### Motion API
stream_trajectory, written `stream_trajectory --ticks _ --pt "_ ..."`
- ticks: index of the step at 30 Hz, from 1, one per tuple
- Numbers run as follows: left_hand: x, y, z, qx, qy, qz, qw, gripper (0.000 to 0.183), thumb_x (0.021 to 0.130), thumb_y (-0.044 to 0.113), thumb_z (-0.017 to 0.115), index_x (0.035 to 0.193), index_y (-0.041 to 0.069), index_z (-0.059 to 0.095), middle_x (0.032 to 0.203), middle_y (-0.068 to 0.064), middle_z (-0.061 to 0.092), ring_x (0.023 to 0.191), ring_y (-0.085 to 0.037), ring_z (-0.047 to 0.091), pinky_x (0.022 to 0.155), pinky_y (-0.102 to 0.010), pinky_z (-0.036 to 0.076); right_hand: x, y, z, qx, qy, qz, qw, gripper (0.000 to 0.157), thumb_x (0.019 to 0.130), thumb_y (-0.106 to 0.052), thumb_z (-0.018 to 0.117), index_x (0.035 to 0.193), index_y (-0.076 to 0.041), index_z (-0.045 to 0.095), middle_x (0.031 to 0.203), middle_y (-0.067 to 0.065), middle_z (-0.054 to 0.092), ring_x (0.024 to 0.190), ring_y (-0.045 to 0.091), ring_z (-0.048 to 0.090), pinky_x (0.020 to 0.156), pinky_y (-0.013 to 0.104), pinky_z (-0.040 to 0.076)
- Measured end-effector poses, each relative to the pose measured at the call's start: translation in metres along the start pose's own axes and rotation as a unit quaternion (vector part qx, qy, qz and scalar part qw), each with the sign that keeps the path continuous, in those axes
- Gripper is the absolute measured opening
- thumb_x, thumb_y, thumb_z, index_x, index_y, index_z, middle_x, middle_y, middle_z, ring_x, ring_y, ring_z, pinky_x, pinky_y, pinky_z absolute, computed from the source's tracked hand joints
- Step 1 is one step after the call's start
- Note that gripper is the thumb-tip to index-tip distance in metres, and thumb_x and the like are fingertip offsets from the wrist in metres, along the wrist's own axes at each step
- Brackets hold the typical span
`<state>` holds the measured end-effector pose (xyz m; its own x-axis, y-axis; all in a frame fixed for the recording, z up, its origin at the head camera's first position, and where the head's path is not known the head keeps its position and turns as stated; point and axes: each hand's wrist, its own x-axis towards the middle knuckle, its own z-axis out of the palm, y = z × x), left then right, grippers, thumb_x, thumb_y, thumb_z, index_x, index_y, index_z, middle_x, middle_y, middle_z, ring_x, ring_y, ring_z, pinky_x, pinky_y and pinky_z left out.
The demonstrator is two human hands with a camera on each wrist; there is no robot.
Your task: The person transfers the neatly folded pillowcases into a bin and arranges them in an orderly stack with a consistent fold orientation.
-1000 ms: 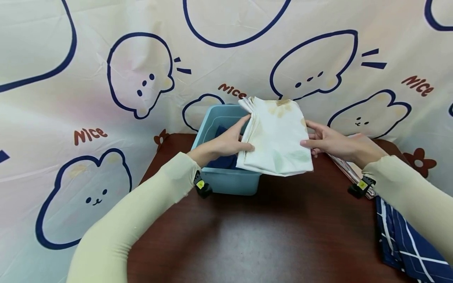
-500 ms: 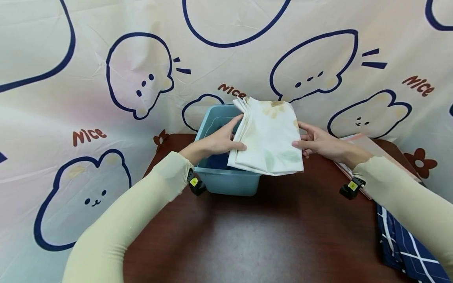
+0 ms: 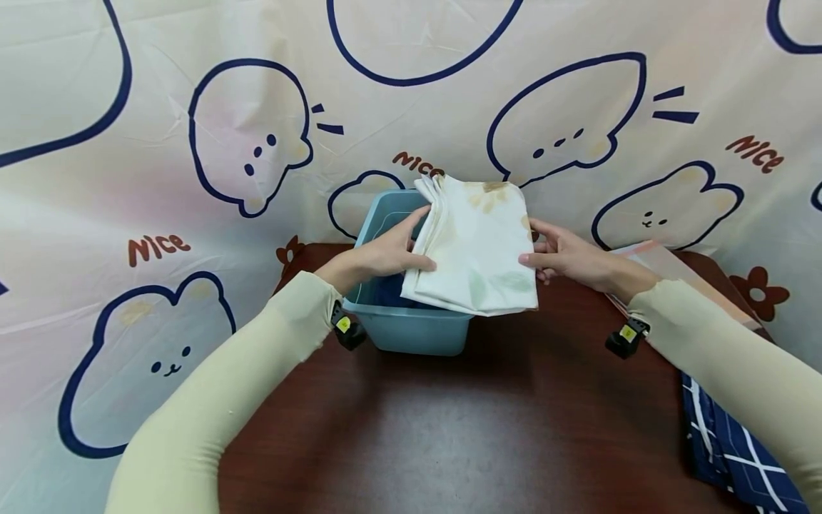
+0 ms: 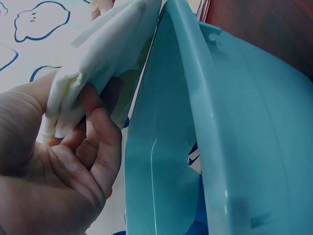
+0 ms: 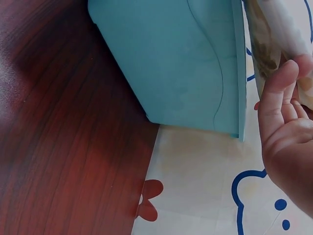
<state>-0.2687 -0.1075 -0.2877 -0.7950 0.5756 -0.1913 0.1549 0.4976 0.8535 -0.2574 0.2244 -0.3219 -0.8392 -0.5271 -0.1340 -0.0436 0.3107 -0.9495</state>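
Note:
A folded white cloth (image 3: 478, 246) with pale green and tan prints is held up between both hands, over the right part of a light blue plastic bin (image 3: 417, 335). My left hand (image 3: 385, 251) pinches its left folded edge, thumb on top; the left wrist view shows the fingers curled under the layers (image 4: 105, 44), beside the bin's rim. On the opposite edge, my right hand (image 3: 571, 258) pinches with thumb above and fingers below. Dark blue fabric (image 3: 388, 291) lies inside the bin, partly hidden by the white cloth and left hand.
The bin stands on a dark reddish-brown table (image 3: 449, 442) against a printed backdrop (image 3: 385, 107). At the right lie a flat pinkish-white folded item (image 3: 683, 275) and navy cloth with white lines (image 3: 738, 446), both partly covered by the right arm.
Both hands have carried the white cloth leftward, so it now overlaps more of the bin. Their hold stays the same, and the flat item at right is more exposed.

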Motion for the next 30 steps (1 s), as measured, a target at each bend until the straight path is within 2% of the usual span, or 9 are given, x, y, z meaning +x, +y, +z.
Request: stream_trajectory --ticks 7,12,18,30 --pt "-0.001 -0.001 -0.005 0.012 0.0 0.003 0.9999 0.103 0.094 0.008 0.068 0.163 0.028 -0.006 0.116 -0.026 0.065 0.084 -0.023 0.072 0.069 -0.033 0.059 0.003 -0.003 0.002 -0.011 0.0 -0.001 1.0 0.077 0.103 -0.017 0.06 0.163 -0.019 0.011 0.111 0.002 0.067 0.07 0.017 0.057 0.061 0.028 0.051" --pt "-0.002 -0.001 -0.008 0.013 0.002 -0.001 0.9999 0.103 0.094 0.007 0.068 0.163 0.027 -0.006 0.119 -0.029 0.065 0.087 -0.025 0.073 0.07 -0.034 0.06 0.007 -0.004 0.005 -0.003 0.003 -0.002 1.0 0.074 0.102 -0.014 0.06 0.161 -0.019 0.016 0.107 0.003 0.068 0.069 0.018 0.056 0.061 0.03 0.051" --pt "-0.004 -0.003 -0.013 0.006 0.004 -0.013 0.9999 0.103 0.094 0.007 0.068 0.163 0.029 -0.006 0.126 -0.027 0.062 0.096 -0.03 0.073 0.077 -0.036 0.061 0.015 -0.006 0.011 0.007 0.004 -0.005 1.0 0.074 0.102 -0.014 0.06 0.162 -0.019 0.016 0.104 0.001 0.069 0.068 0.016 0.056 0.061 0.03 0.051" --pt "-0.006 -0.009 -0.027 0.014 0.003 -0.01 0.9998 0.103 0.095 0.008 0.068 0.163 0.031 -0.007 0.126 -0.025 0.062 0.097 -0.028 0.073 0.083 -0.036 0.06 0.025 -0.009 0.015 0.014 0.01 -0.005 1.0 0.077 0.102 -0.013 0.06 0.163 -0.02 0.013 0.113 0.004 0.068 0.069 0.017 0.056 0.063 0.029 0.051"
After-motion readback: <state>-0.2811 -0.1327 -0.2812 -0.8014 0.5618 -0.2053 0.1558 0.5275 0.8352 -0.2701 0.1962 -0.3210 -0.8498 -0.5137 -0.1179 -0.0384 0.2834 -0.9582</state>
